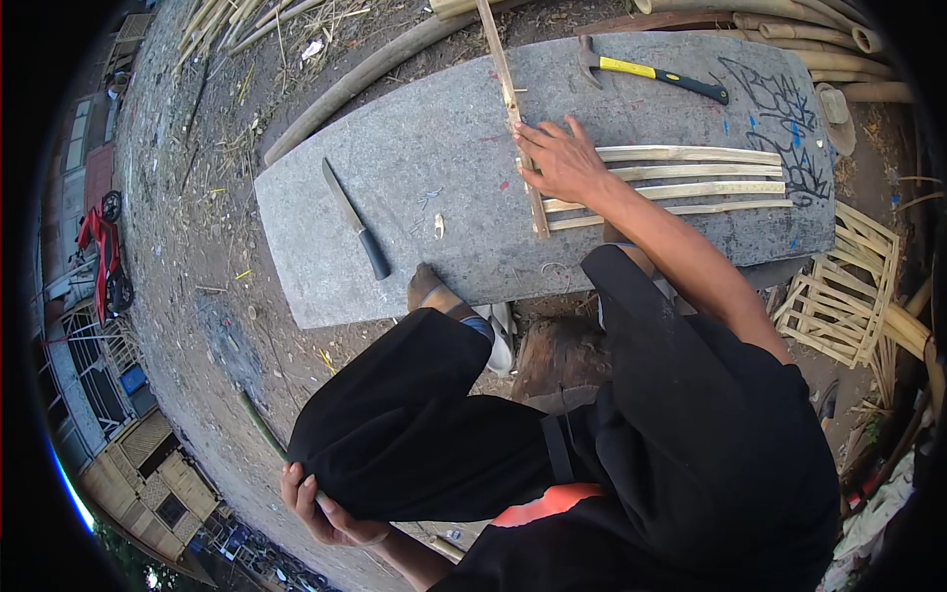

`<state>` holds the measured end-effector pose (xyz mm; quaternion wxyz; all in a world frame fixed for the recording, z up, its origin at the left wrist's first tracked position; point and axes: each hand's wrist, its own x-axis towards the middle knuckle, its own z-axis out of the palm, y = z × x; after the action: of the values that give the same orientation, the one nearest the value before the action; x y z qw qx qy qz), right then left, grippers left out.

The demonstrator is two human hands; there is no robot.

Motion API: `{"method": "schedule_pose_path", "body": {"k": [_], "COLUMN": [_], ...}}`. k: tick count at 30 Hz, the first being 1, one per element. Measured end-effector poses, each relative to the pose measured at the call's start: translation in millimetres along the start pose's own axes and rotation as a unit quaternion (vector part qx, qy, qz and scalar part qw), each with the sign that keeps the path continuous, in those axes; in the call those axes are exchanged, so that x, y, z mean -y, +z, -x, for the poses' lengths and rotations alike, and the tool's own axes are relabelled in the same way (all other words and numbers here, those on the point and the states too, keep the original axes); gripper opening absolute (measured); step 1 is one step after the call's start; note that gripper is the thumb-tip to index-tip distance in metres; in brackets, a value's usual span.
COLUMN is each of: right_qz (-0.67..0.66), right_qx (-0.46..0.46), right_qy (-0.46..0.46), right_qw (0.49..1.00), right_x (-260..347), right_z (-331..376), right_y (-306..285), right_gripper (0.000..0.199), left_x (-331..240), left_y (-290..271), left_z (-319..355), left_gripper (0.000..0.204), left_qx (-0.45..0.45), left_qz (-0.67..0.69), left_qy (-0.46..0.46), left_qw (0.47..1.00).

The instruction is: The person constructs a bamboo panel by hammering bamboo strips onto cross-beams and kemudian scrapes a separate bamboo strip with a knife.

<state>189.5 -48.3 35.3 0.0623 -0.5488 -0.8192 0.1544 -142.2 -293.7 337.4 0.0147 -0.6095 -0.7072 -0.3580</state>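
Note:
My left hand (330, 510) is down beside my left knee, its fingers curled round the lower end of a thin green stick (261, 424) that points up and left. On the grey slab, my right hand (564, 163) lies palm down with fingers spread, the fingertips touching a long bamboo strip (504, 84) that reaches past the slab's far edge. Several pale bamboo slats (691, 172) lie side by side across the slab, their left ends at that strip, partly under my hand and wrist. Small nails (430, 196) are scattered left of the strip.
A knife (355, 219) with a dark handle lies on the left of the slab (306, 257). A hammer (651, 73) with a yellow-black handle is at its far side. Bamboo poles (819, 44) are piled far right, above a slatted bamboo frame (838, 296). A red motorcycle (102, 257) stands far left.

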Motion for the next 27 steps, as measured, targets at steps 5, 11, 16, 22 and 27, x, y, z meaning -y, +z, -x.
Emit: {"method": "schedule_pose_path", "body": {"k": [5, 11, 16, 22, 27], "right_qz": [-0.021, -0.121, -0.282, -0.275, -0.201], "right_qx": [0.048, -0.182, -0.227, -0.367, -0.387], "right_qy": [-0.009, -0.022, 0.102, 0.386, 0.636], "right_qw": [0.999, 0.976, 0.927, 0.801, 0.636], "right_x": [0.4, 17.0, -14.6, -32.1, -47.3], "right_z": [-4.4, 18.3, 115.3, 269.5, 432.8], "right_y": [-7.3, -21.3, -34.9, -8.6, 63.7], "right_gripper": [0.056, 0.045, 0.024, 0.019, 0.027], "left_x": [1.7, -3.1, -22.5, -9.7, -21.7], "left_y": [-3.3, -2.4, 10.0, -7.0, -2.2], "left_z": [1.1, -7.4, -25.2, -32.7, -45.1], "left_gripper": [0.027, 0.029, 0.034, 0.049, 0.058], "left_qx": [0.002, 0.014, 0.062, 0.140, 0.211], "left_qz": [0.012, 0.000, -0.066, -0.017, -0.055], "left_qy": [0.000, -0.021, -0.044, -0.111, -0.134], "left_qw": [1.000, 1.000, 0.995, 0.984, 0.967]}}
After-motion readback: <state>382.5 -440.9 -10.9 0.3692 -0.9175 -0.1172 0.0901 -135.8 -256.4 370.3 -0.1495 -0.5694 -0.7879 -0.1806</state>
